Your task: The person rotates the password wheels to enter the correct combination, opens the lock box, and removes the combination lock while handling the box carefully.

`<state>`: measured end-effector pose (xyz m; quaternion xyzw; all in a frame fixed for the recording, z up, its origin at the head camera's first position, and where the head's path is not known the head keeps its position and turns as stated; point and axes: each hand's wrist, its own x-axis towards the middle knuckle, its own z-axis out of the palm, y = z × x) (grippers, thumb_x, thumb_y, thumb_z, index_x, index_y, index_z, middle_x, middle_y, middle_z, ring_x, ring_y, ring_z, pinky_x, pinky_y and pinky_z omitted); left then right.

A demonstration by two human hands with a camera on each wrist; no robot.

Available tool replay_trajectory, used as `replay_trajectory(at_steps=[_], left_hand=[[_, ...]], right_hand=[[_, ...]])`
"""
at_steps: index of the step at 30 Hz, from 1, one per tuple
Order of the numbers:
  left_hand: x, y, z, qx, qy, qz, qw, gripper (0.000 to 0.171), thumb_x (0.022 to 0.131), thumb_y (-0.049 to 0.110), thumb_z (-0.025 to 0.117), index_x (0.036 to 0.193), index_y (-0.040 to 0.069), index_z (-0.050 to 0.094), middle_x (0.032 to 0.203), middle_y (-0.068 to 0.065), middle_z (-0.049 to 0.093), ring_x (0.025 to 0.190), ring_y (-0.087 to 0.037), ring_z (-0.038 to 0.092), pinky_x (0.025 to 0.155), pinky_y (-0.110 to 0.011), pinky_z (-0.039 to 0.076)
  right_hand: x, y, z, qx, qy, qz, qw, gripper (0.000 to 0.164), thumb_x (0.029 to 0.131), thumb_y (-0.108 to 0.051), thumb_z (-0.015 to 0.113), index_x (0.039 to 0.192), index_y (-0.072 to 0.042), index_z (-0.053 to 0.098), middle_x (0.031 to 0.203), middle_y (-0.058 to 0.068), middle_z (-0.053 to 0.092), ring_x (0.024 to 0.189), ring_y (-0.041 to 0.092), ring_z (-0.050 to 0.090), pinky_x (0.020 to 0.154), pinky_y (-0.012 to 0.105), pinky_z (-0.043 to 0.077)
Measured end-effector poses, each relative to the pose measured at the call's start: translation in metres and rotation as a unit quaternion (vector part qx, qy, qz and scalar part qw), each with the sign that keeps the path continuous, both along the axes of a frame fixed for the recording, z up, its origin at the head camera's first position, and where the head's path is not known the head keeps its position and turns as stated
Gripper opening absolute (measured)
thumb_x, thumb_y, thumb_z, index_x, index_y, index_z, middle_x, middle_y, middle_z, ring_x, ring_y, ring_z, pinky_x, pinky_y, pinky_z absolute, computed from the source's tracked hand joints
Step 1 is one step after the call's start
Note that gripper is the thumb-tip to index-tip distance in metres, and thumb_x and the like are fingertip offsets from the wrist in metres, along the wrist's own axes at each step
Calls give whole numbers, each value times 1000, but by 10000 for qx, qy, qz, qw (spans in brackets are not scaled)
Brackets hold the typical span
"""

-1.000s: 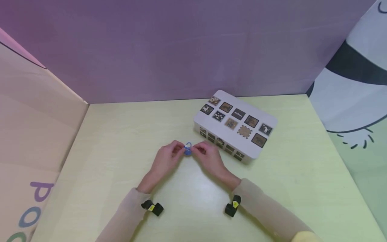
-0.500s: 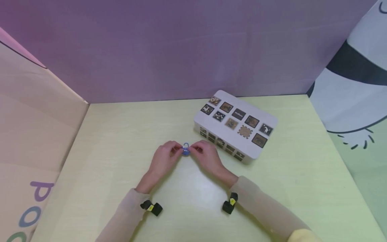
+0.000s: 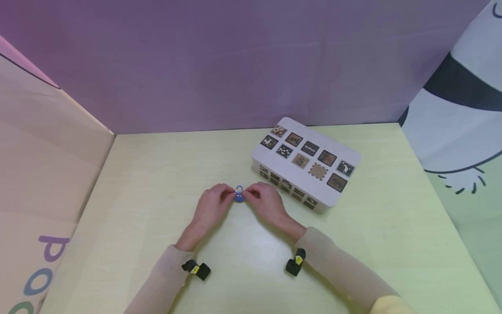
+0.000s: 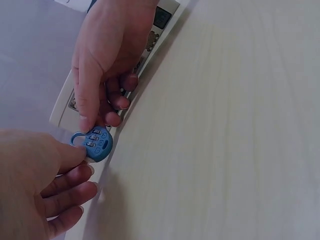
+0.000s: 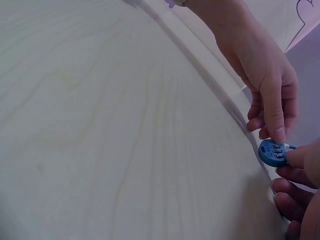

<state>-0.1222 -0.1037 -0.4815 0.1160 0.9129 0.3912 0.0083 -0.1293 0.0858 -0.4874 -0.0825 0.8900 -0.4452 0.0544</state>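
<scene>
A small blue combination padlock [image 3: 239, 197] is held between the two hands over the middle of the table. Several number dials and a curved shackle show on the padlock [image 4: 99, 145] in the left wrist view. My left hand [image 3: 211, 206] pinches its left side between thumb and fingers. From the other side my right hand [image 3: 267, 204] pinches it with thumb and forefinger. In the right wrist view the padlock's round body [image 5: 272, 154] is partly covered by fingertips. Whether the shackle's free end sits in the body, I cannot tell.
A white box [image 3: 306, 159] printed with small square pictures lies at an angle just beyond the right hand. The pale wooden table [image 3: 149, 174] meets a purple wall panel [image 3: 219, 65] at the back. Black wrist cameras are strapped over both sleeves.
Both hands and the padlock have shifted slightly to the left. The right forearm has moved a little inward. The pinch of both hands on the padlock stays, and the box has not moved.
</scene>
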Motion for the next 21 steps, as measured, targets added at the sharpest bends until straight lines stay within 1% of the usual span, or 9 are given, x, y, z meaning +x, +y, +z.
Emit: replay_trajectory(at_steps=[14,21], left_hand=[[-2,-2,-4,61,20,4,10000,10,99,13,70,104,5,74,96,-8,76,84,-18,71,76,-32,60],[-3,-1,-5,0,69,57,10000,9,99,13,70,103,6,74,95,-8,76,82,-18,70,74,-32,60]], right_hand=[[-2,-3,1,161,-87,-50,9998,19,100,-32,69,99,-15,77,90,-3,73,79,11,63,75,31,56],[-3,-6,-1,273,-61,-117,9995,20,100,-33,69,99,-14,77,93,-2,74,83,13,65,78,33,57]])
